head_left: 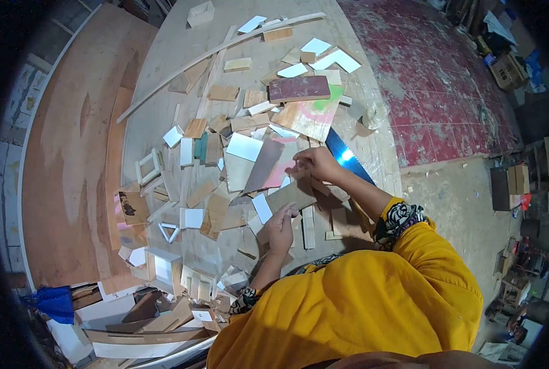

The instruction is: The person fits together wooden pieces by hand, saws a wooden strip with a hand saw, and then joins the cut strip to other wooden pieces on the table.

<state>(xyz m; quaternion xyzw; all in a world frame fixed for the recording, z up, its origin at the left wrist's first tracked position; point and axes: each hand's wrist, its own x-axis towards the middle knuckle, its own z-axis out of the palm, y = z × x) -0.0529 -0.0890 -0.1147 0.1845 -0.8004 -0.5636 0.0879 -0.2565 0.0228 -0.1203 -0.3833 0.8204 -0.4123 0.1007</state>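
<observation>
1. Head view: the right hand (319,165) has curled fingers; I cannot tell whether it grips anything.
2. The left hand (279,231) is half-curled, its hold likewise unclear.
3. Between them, a grey-brown board (291,193) lies among wood offcuts (223,93) on the counter (162,58).

Scuffed red floor (434,92), grey floor (449,212) adjoining, brown board (74,154), dim boxes (509,71), probably cardboard

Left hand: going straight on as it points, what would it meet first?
Probably the flat brownish board just beyond the left hand; depth is unclear, so it might pass above.
</observation>
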